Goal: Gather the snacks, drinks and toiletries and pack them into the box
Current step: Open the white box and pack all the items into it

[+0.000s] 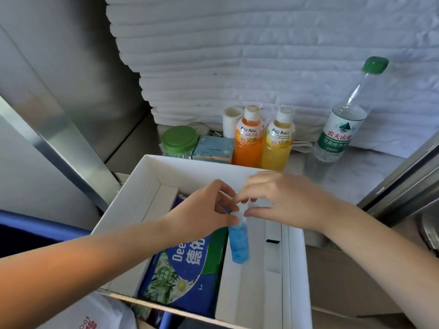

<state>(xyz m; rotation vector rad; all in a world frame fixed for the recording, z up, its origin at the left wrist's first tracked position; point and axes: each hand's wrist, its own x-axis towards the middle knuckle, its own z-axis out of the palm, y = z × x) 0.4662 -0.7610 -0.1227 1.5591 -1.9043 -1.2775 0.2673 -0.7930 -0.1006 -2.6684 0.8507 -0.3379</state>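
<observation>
An open white box [180,167] sits in front of me. Inside it lies a blue and green wipes pack [187,264]. Beside the pack stands a small bottle of blue liquid [239,243]. My left hand [209,207] pinches the bottle's top from the left. Fingers of my right hand [280,198] pinch the same top from the right. Behind the box stand an orange Mogu Mogu bottle [248,138], a yellow Mogu Mogu bottle [278,141], a tall water bottle with a green cap [342,124], a green-lidded jar [179,141] and a small teal carton [213,148].
A white cup or roll [231,122] stands behind the carton. Stacked white towels [237,55] fill the back. Metal rails run along the left [59,134] and right [403,176]. A white plastic bag [95,314] lies at the lower left.
</observation>
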